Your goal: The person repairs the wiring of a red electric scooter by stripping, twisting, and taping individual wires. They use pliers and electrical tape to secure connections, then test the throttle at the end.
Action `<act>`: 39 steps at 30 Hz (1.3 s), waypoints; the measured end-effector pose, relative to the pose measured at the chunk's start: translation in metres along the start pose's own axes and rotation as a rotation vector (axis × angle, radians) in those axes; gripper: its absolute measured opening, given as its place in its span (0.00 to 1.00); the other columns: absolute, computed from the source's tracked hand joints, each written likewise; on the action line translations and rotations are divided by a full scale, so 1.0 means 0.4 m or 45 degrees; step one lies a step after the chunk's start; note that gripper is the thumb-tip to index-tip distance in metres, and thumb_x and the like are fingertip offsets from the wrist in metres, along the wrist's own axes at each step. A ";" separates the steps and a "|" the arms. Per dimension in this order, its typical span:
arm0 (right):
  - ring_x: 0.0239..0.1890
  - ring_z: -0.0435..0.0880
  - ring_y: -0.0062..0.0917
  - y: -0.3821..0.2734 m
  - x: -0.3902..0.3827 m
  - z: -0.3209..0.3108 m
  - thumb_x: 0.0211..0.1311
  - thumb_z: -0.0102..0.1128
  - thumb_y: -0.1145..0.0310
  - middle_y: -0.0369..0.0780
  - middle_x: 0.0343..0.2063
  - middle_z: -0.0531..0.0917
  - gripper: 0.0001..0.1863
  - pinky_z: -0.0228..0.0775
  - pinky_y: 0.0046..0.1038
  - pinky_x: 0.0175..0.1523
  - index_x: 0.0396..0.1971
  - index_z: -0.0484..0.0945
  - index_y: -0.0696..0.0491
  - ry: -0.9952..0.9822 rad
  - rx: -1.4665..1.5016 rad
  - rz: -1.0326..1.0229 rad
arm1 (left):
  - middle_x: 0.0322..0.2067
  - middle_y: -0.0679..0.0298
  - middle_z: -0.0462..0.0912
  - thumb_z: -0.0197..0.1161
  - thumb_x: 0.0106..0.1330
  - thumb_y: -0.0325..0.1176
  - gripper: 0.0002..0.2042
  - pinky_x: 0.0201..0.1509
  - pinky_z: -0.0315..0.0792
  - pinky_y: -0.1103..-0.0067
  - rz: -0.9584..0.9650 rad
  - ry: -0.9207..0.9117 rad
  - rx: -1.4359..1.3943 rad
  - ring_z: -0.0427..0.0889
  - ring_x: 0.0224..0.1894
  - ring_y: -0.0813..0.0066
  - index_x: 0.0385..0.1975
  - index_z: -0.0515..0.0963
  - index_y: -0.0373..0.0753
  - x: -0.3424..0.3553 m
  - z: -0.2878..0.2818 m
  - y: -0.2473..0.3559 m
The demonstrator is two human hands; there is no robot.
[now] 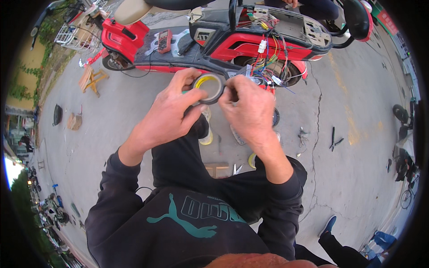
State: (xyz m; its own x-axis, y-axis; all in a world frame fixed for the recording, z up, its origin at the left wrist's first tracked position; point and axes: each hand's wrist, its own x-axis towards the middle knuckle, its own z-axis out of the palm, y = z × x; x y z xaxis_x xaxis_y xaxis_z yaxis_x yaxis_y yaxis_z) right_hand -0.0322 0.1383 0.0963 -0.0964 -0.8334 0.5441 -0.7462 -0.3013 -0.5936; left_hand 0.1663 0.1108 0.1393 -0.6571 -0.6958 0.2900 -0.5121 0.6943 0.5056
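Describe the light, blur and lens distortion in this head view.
Head view: soft, even daylight with no hard shadows or glare; both hands, left hand and right hand, and the tape roll are sharp; strong fisheye bending curves the red scooter and pavement cracks toward a black circular rim, where detail smears.

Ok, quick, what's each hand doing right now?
Left hand: closed on the roll of tape, holding it up.
Right hand: fingers pinched at the roll's edge; whether it grips a loose end cannot be told.

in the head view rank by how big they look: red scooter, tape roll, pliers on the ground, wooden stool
1. red scooter
2. tape roll, though it looks large from being near the camera
3. wooden stool
4. pliers
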 end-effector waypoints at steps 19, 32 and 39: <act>0.29 0.87 0.40 0.015 -0.025 0.089 0.57 0.66 0.73 0.45 0.29 0.87 0.04 0.79 0.37 0.32 0.31 0.83 0.56 -0.020 0.106 0.021 | 0.58 0.53 0.74 0.73 0.62 0.27 0.11 0.58 0.75 0.69 -0.244 0.094 0.047 0.81 0.55 0.57 0.42 0.82 0.30 -0.026 0.052 -0.047; 0.27 0.86 0.29 0.053 0.014 0.075 0.63 0.67 0.71 0.44 0.25 0.87 0.08 0.77 0.30 0.35 0.37 0.84 0.61 -0.335 0.726 0.321 | 0.56 0.49 0.76 0.70 0.66 0.32 0.11 0.59 0.73 0.68 -0.360 0.166 -0.213 0.81 0.54 0.55 0.42 0.84 0.30 -0.031 0.067 -0.081; 0.28 0.86 0.42 0.070 0.017 0.107 0.57 0.67 0.66 0.44 0.23 0.85 0.06 0.78 0.39 0.34 0.30 0.81 0.52 -0.039 -0.015 0.003 | 0.61 0.55 0.74 0.64 0.72 0.34 0.12 0.62 0.70 0.71 -0.420 0.037 -0.568 0.77 0.56 0.68 0.40 0.81 0.28 -0.046 0.059 -0.115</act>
State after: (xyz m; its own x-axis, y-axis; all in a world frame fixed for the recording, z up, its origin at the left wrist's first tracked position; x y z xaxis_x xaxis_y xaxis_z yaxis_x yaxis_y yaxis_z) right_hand -0.0257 0.1043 0.0582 -0.0777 -0.8480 0.5242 -0.7537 -0.2943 -0.5877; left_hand 0.1890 0.0960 0.0916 -0.4825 -0.8725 0.0773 -0.4000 0.2980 0.8667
